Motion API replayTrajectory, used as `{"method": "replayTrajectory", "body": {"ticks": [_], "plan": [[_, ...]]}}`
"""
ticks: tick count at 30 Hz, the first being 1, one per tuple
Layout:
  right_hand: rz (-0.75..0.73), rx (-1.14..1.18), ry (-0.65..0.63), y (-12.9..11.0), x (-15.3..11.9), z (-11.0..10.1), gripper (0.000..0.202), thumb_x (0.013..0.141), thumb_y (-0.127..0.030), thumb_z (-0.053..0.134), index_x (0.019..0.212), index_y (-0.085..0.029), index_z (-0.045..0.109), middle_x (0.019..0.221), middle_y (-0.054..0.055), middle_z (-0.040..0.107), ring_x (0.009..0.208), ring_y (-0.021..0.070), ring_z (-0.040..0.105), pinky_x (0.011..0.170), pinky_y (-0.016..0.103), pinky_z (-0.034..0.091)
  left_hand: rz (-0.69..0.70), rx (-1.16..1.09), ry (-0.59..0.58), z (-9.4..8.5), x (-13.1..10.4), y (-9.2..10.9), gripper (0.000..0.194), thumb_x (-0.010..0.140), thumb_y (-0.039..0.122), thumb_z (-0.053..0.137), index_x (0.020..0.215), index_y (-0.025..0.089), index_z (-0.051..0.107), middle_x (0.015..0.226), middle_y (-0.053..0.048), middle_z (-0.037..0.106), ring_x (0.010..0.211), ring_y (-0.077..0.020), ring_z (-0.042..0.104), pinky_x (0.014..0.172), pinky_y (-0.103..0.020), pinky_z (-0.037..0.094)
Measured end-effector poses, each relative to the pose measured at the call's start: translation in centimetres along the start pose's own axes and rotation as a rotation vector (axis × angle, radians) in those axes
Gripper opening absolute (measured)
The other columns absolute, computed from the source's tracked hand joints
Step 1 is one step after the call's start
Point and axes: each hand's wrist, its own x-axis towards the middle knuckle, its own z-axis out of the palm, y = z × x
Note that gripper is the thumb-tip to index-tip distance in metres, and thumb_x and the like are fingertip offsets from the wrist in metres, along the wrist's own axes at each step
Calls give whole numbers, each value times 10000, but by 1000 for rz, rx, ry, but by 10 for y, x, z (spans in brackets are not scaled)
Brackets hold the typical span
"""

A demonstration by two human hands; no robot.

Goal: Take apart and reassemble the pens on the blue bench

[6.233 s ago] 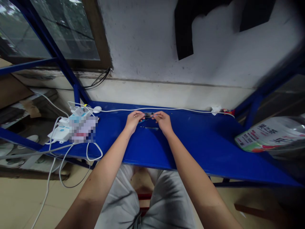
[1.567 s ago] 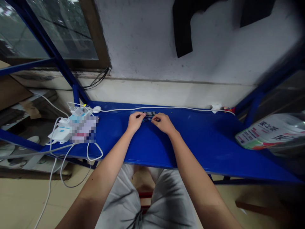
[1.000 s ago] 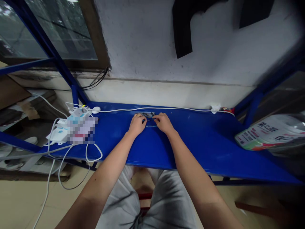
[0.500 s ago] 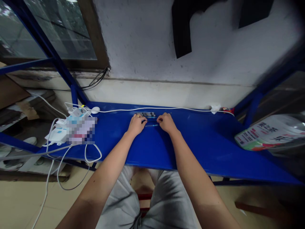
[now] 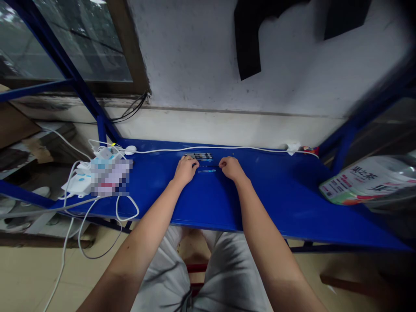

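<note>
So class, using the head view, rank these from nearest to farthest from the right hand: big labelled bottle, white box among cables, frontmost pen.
From the right hand:
1. Frontmost pen, just to its left.
2. Big labelled bottle, far right on the table.
3. White box, at the table's left end.

Single head-worn view: looks from above and behind left hand (image 5: 186, 169) and right hand (image 5: 232, 168), facing forward and down. Hands near mid-frame, well apart from lens. Forearms (image 5: 153, 212) enter from bottom edge; lap (image 5: 227, 268) below hands, nearer; table (image 5: 276, 186) around hands, seen at slant; wall (image 5: 195, 65) beyond hands; window (image 5: 94, 47) beyond and left of left hand.
</note>
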Motion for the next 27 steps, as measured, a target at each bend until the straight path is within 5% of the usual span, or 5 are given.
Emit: {"method": "replayTrajectory", "body": {"ticks": [13,19,23,27], "plan": [[-43,20,8,-5,-2,3,359,702,74,527,800,-162,779,860,75,761,774,166,662,757,239,469,-13,1,12,1,0,0,146,928,202,649,901,225,791,1011,-113,729,1034,-302,634,1035,-500,469],[-80,16,21,-10,-2,10,290,801,8,551,827,-159,786,912,93,743,797,173,643,792,264,475,-27,-54,-35,-2,2,-3,117,874,183,716,910,238,813,1010,-103,739,1073,-311,637,1060,-518,467],[-46,44,22,-9,-2,11,271,821,-2,561,843,-153,785,917,98,733,798,176,637,789,269,469,-77,-181,-45,-5,2,-13,361,812,65,678,1109,229,800,1101,-111,743,1035,-288,677,1019,-490,524],[-28,127,37,-9,-2,9,241,827,-23,581,830,-165,777,898,78,727,782,170,627,785,270,469,-192,-330,89,-7,5,-19,299,810,71,636,1036,197,785,1020,-109,729,915,-255,707,955,-461,570]]}}
